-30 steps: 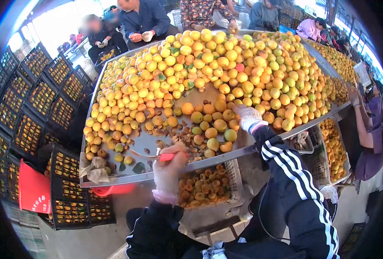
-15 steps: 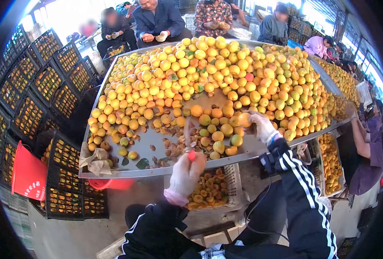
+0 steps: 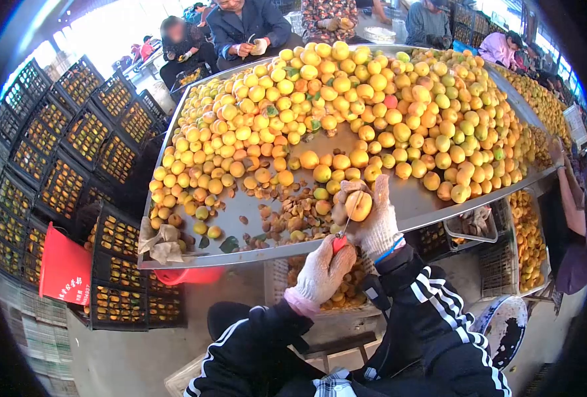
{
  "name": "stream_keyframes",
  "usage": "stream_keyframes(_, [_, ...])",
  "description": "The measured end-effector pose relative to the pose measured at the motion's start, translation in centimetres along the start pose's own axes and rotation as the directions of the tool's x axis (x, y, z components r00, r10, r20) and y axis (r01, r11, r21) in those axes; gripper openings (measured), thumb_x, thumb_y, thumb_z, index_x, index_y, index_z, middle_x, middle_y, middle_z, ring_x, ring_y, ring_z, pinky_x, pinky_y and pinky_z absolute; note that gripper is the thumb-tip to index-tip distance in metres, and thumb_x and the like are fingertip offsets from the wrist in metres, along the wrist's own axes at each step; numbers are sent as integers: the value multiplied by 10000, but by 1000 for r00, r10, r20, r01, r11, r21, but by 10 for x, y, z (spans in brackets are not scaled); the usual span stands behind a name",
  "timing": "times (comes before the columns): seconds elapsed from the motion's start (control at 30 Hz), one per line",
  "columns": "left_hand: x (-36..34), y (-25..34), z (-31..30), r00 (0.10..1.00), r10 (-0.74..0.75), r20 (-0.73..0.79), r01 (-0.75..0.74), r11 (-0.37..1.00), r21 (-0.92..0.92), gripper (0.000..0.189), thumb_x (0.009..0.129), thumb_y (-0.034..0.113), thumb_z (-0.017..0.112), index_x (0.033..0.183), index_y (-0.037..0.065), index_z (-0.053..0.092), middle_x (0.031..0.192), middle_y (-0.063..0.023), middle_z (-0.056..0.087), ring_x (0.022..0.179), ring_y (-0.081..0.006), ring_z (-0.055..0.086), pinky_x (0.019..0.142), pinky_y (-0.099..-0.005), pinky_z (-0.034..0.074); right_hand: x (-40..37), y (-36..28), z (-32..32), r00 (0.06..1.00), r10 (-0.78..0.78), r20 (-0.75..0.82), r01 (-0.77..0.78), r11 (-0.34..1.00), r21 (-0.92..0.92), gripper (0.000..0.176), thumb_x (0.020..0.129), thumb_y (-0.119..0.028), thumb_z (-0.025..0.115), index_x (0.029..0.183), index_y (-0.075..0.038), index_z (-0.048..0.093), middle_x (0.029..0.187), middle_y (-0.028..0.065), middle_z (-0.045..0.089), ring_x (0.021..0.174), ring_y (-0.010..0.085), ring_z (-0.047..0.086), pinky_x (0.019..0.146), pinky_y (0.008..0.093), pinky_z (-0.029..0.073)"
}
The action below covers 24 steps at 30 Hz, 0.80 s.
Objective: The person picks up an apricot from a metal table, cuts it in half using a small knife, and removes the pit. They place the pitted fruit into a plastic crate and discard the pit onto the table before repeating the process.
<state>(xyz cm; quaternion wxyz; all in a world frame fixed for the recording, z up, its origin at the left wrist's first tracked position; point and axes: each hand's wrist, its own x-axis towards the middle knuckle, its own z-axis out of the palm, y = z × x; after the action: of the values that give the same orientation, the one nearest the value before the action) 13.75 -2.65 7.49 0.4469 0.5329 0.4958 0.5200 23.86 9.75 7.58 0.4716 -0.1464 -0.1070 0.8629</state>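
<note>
A yellow-orange fruit (image 3: 359, 206) sits just above the near edge of the counter (image 3: 414, 200), and from where I stand I can see the thin blade of a knife (image 3: 339, 244) laid across its face. The right hand (image 3: 380, 223), in a pale knit glove, grips the fruit, its fingers curled around the sides. The left hand (image 3: 324, 270), also gloved, is closed around the knife's red handle. I cannot tell how deep the blade goes.

On the counter, brown pits (image 3: 300, 210) lie scattered to the left of the 2 hands, with a green leaf (image 3: 229, 245) near the front rim and crumpled brown paper (image 3: 164, 242) at the left corner. A big pile of yellow and orange fruit (image 3: 313, 89) covers the far part of the counter, with 1 red piece (image 3: 390, 102) among it.

Under the counter's near edge, a pale crate (image 3: 279, 280) holds more orange fruit, partly hidden behind the left hand. Left of the counter stand a red bucket (image 3: 64, 268) and stacked black crates (image 3: 117, 259) full of fruit. Right of the counter, a light-coloured crate (image 3: 498, 263) carries more fruit.

Across the counter, a person in a dark blue jacket (image 3: 253, 30) and a person in a patterned top (image 3: 326, 14) face this way, hands raised in front of them.
</note>
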Motion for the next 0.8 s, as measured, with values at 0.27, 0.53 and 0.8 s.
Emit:
stream_keyframes(0.27, [7,-4,5,989,32,-144,47,856,515,234,971,213,551,1014,-16,526,783,-184,635,716,-345,630,663,-390,485,-14,3,12,994,-80,81,97,965,-243,799,952,-723,281,985,2,616,748,105,608,698,206,571,686,324,479])
stream_keyframes(0.53, [11,-4,-5,997,-11,-82,36,949,313,264,964,268,574,987,8,534,799,-221,651,784,-416,653,667,-432,496,-28,-3,15,905,-293,308,424,582,-694,512,1045,-456,393,993,4,612,842,54,620,791,157,585,748,292,482])
stream_keyframes(0.8, [0,-4,-22,998,-67,-8,64,893,446,270,953,270,578,1054,21,561,798,-181,665,790,-403,661,678,-424,503,-56,-9,24,936,-85,342,352,270,-896,483,792,-56,784,1191,-22,514,1077,49,621,1030,134,592,941,303,486])
